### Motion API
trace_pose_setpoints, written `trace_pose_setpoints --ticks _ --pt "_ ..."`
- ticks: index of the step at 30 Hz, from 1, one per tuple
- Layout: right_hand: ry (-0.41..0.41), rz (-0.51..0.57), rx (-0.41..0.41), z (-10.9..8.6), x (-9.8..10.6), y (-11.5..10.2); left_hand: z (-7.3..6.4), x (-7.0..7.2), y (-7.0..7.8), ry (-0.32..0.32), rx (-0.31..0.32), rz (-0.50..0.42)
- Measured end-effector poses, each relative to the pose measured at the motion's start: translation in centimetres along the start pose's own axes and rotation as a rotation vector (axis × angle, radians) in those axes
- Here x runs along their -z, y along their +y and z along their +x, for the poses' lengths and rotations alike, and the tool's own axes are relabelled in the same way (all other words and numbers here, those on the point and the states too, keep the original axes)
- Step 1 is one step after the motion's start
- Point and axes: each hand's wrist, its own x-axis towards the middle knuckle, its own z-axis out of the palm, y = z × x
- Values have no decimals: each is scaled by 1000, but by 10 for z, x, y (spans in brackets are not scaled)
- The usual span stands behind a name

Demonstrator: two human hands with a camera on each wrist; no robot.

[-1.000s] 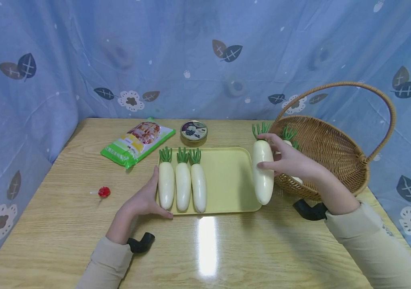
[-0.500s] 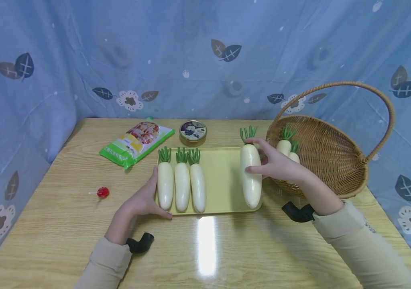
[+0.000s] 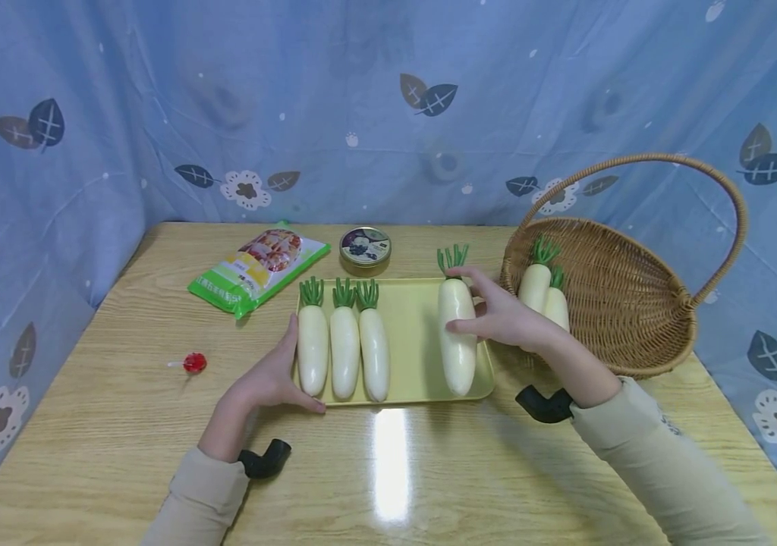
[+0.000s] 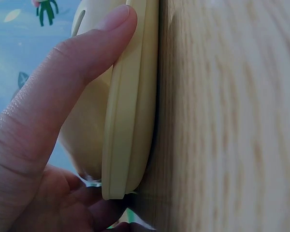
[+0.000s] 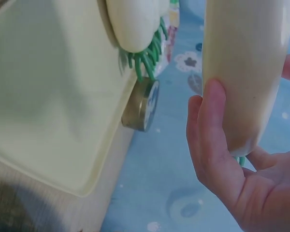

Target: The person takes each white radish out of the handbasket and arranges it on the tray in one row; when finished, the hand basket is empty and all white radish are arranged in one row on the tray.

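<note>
My right hand (image 3: pixel 511 315) grips a white radish (image 3: pixel 458 345) with green stems, holding it upright over the right part of the yellow tray (image 3: pixel 412 341). The right wrist view shows fingers on one side of that radish (image 5: pixel 246 63) and the thumb partly hidden behind it. Three more radishes (image 3: pixel 345 353) lie side by side in the tray's left half, stems pointing away. At the front left corner, my left hand (image 3: pixel 271 381) holds the tray, its thumb (image 4: pixel 87 58) on the rim in the left wrist view and fingers along the left side.
A wicker basket (image 3: pixel 627 303) with a tall handle stands at the right, with two radishes (image 3: pixel 535 288) in it. Behind the tray are a round tin (image 3: pixel 365 248) and a green food packet (image 3: pixel 262 265). A red lollipop (image 3: pixel 195 362) lies at the left. Blue curtain (image 3: pixel 361 114) encloses the table.
My right hand has carried the radish leftward from beside the basket to above the tray's right part. The left hand stays at the tray's corner.
</note>
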Motion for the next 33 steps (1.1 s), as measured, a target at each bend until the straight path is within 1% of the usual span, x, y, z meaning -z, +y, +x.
trace_pose_setpoints --ticks 5,11,21,26,33 --pt "4 -12 -3 6 -5 5 0 0 0 -2 15 6" --pt "-14 -7 -14 10 -10 7 0 0 0 -3 10 -1" --pt "-14 -6 8 20 -19 13 -1 1 0 -5 7 -7" --pt "-28 3 15 25 -23 17 -1 0 1 -5 11 -4" --pt "-40 -3 4 32 -31 21 -1 0 1 -5 12 -14"
